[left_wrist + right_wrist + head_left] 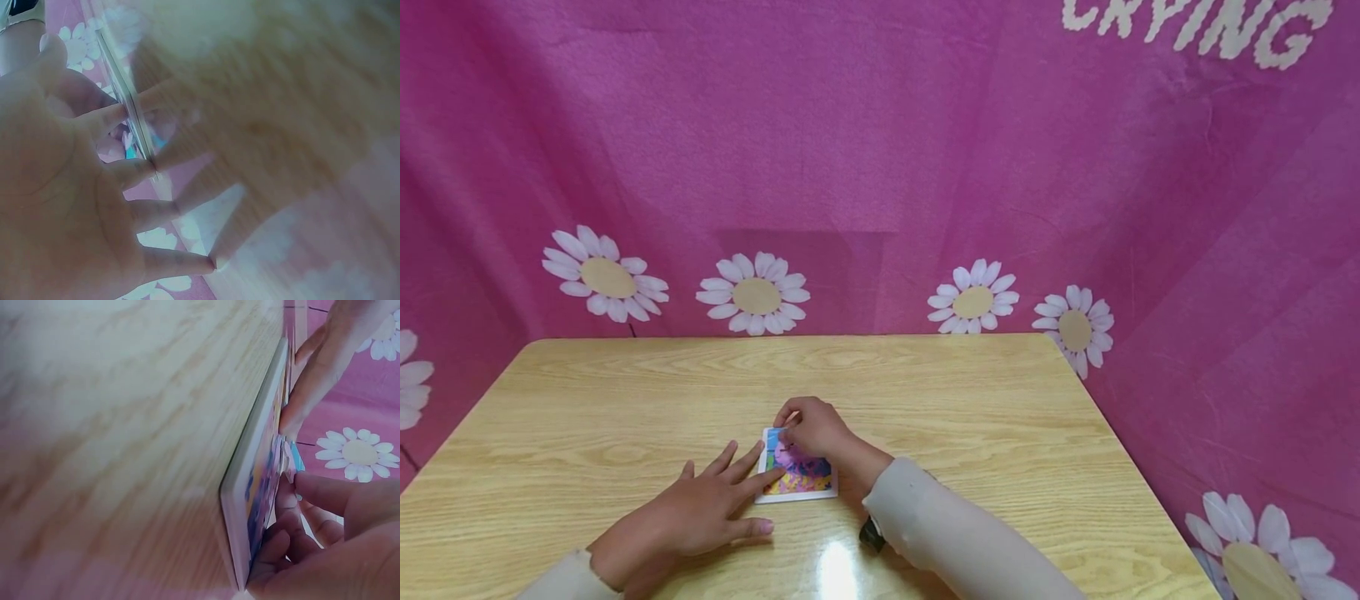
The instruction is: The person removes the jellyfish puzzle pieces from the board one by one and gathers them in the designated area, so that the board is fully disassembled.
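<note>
A small square picture puzzle (808, 485) with a white border lies flat on the table, its face printed in pink, blue, yellow and green. My left hand (703, 504) reaches in from its left with fingers spread, and the fingertips rest on the puzzle's left edge and face. Over the top of the puzzle my right hand (820, 429) bends its fingers down. In the right wrist view, the thumb and fingers of that hand pinch a small thin puzzle piece (296, 456), light blue in part, raised from the puzzle's face. The fingers hide part of the piece.
The wooden table (970, 433) has a rounded far edge, with a pink cloth (850, 150) with white daisies hanging behind and beside it. A dark object (871, 535) shows under the right sleeve at the wrist.
</note>
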The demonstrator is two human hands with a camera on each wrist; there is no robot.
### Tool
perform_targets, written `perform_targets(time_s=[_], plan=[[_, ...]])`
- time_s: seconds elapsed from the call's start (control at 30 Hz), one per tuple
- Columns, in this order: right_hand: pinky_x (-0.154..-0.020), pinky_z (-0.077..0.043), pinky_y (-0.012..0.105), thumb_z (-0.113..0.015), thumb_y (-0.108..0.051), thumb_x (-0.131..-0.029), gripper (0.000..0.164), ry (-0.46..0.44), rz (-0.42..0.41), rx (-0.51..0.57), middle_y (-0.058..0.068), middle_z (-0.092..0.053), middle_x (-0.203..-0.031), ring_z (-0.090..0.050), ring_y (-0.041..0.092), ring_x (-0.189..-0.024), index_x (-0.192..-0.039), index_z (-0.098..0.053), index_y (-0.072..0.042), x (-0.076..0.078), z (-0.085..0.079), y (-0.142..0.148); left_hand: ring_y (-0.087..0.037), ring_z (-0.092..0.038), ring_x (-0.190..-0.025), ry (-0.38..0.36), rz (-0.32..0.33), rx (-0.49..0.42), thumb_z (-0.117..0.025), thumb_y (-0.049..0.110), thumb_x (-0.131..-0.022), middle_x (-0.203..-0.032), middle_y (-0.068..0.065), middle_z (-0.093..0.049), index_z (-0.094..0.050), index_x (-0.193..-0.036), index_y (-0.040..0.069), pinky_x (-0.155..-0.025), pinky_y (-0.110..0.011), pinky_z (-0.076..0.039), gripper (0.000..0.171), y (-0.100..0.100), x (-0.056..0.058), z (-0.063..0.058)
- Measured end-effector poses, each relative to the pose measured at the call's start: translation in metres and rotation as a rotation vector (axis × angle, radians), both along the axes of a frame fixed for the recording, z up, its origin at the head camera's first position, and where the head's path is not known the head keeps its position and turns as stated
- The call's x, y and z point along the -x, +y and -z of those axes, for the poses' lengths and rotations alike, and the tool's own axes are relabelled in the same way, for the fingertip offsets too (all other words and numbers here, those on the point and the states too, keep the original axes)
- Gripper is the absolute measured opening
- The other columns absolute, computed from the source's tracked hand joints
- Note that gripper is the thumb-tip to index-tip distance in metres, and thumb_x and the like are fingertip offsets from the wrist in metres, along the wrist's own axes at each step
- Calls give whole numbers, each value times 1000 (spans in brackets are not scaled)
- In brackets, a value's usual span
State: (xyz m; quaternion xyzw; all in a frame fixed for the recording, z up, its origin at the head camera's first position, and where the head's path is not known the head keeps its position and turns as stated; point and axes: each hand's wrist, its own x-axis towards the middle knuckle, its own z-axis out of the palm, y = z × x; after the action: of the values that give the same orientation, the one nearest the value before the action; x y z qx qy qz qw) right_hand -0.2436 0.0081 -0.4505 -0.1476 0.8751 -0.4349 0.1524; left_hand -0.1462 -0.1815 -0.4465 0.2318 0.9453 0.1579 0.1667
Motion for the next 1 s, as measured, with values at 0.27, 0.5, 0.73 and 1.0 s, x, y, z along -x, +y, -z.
perform_targets(time_s=[0.27, 0.5, 0.73, 1.0], plan=[[-65, -44, 21, -72, -3, -93, 7, -42, 21, 58, 0, -67, -81, -57, 8, -74, -96, -73, -9, 1, 0, 4, -51, -17, -154, 8, 9, 11, -53, 75, -92, -172, -10, -21, -40, -159, 34, -99, -90, -17, 80, 0, 1, 0], [-64, -43, 22, -71, 0, -93, 8, -63, 14, 106, 2, -66, -82, -56, 10, -75, -96, -72, -8, 0, 0, 9, -52, -18, -153, 10, 11, 11, -53, 74, -93, -171, -11, -21, -41, -159, 34, -98, -90, -18, 79, 0, 0, 0], [-59, -44, 21, -67, 3, -95, 10, -72, 0, 140, 4, -67, -82, -59, 11, -73, -98, -71, -5, 2, -3, 15, -51, -18, -153, 1, 6, 6, -54, 73, -93, -171, -11, -22, -41, -159, 34, -99, -90, -17, 78, -1, 0, -1], [-59, -44, 22, -67, 1, -96, 8, -63, 9, 113, 2, -64, -81, -56, 12, -70, -100, -70, -6, 6, -5, 23, -52, -18, -153, 3, 5, 10, -54, 72, -94, -171, -11, -22, -41, -159, 34, -99, -89, -18, 77, 0, 0, -2]])
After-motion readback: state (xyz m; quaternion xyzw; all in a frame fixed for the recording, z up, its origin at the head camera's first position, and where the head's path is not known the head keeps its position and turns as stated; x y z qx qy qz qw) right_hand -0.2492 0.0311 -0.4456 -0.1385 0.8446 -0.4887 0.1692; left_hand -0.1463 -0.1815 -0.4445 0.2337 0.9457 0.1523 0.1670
